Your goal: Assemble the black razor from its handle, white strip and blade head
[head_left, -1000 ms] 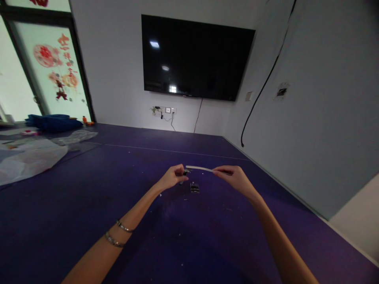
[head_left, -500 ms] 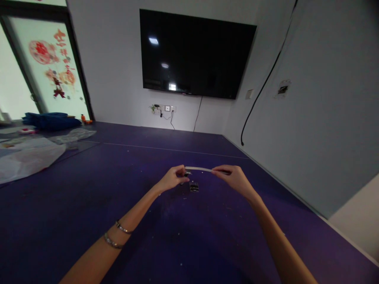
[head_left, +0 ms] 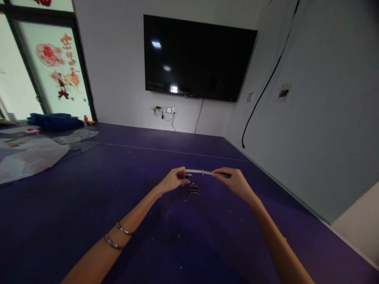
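My left hand [head_left: 175,179] is closed in a pinch on one end of a thin, pale, flat strip [head_left: 199,171]. A small dark piece with a shiny part [head_left: 188,175] also shows at its fingertips, too small to name. My right hand [head_left: 232,177] pinches the other end of the strip, and a dark narrow part lies under its fingers. Between the hands the strip runs almost level, held above the purple surface. Below it, a small dark, squarish object [head_left: 194,189] rests on that surface, apart from both hands.
The wide purple surface [head_left: 124,217] carries small white specks. Clear plastic sheets [head_left: 35,156] and a dark blue bundle [head_left: 56,121] lie at the far left. A black cable [head_left: 263,90] hangs along the right wall. A television [head_left: 198,57] is mounted above wall sockets [head_left: 168,110].
The strip, bowed slightly upward before, is now a little straighter. Both hands keep their grip, and the whole view has shifted slightly.
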Demonstrator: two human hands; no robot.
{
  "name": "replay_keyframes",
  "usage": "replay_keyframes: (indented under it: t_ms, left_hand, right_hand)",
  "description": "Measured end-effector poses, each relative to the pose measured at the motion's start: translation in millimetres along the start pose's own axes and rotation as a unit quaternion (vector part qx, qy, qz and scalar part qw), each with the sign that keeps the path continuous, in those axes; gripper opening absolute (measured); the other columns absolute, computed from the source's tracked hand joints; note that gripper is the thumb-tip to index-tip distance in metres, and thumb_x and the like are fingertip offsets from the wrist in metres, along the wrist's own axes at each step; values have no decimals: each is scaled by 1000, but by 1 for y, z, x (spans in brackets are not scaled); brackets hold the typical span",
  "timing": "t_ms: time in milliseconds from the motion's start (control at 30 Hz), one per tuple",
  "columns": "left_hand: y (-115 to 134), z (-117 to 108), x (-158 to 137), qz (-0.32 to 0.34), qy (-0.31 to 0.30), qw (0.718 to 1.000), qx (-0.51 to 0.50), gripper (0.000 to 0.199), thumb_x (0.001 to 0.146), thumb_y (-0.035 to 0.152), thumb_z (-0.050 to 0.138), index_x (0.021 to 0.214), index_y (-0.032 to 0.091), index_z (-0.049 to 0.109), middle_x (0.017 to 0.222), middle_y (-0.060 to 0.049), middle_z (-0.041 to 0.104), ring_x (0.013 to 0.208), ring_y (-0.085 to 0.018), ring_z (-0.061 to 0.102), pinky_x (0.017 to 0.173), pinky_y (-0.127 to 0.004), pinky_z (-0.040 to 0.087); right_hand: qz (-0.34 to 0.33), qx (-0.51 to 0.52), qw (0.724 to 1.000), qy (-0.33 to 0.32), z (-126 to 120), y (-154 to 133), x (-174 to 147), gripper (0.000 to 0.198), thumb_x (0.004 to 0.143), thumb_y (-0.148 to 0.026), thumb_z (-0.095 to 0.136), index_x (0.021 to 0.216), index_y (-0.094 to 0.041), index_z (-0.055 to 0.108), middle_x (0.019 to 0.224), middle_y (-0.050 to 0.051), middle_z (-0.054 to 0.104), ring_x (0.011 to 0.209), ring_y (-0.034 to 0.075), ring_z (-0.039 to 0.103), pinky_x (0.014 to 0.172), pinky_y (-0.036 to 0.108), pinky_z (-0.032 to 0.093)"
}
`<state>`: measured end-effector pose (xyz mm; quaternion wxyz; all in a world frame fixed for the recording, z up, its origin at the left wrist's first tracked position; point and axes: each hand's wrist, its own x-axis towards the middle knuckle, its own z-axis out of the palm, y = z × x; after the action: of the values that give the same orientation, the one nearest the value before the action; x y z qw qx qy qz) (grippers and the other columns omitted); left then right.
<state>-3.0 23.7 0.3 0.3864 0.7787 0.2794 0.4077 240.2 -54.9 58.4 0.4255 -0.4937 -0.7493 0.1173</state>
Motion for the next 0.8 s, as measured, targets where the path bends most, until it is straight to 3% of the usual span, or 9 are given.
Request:
replay_keyframes:
  t_ms: [800]
  left_hand:
    - [4,0,-1,3,-7,1000,-26,27,65,27,69,66,16,45,65,4,50,62,-9,48,63,-25,40]
  right_hand:
    - [23,40,999,-21,-3,0,-1,25,73,-41,59,81,-21,71,85,6,70,80,21,64,74,32,49]
